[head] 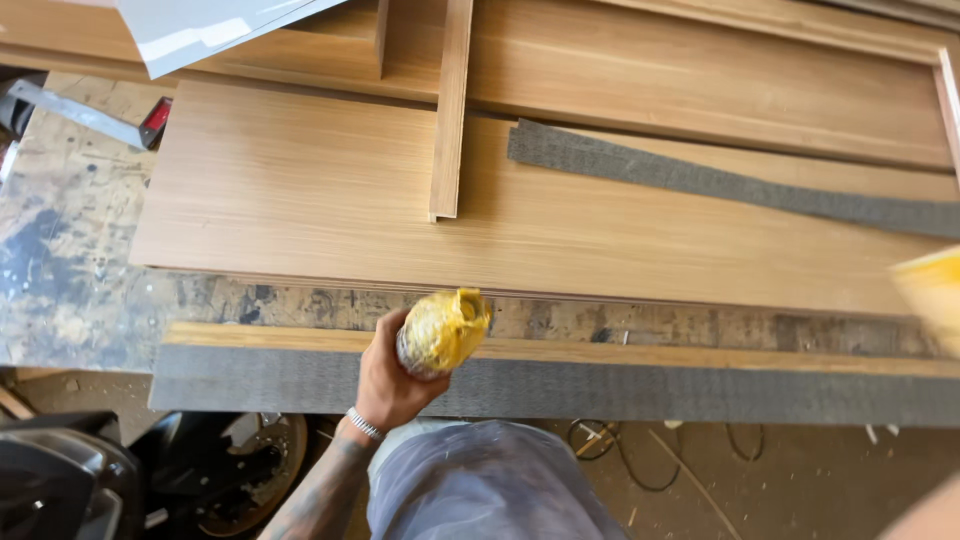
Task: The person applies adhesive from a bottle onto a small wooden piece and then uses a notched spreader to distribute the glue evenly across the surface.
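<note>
Over grey strip [600, 390] — left hand [390, 375] grips glue-smeared yellow bottle [443, 330].

1 hand [385, 375] in view, w/ 1 yellow glue-smeared bottle [442, 330]. 2 grey rough strips: 1 long strip [620, 392] along the near edge, 1 narrower strip [720, 182] lying aslant on the panel. 1 big wood panel [300, 200], 1 thin wood batten [450, 110], 1 white sheet [200, 30], 1 metal square [80, 115], 1 blurred yellow thing [930, 290] at right edge.
</note>
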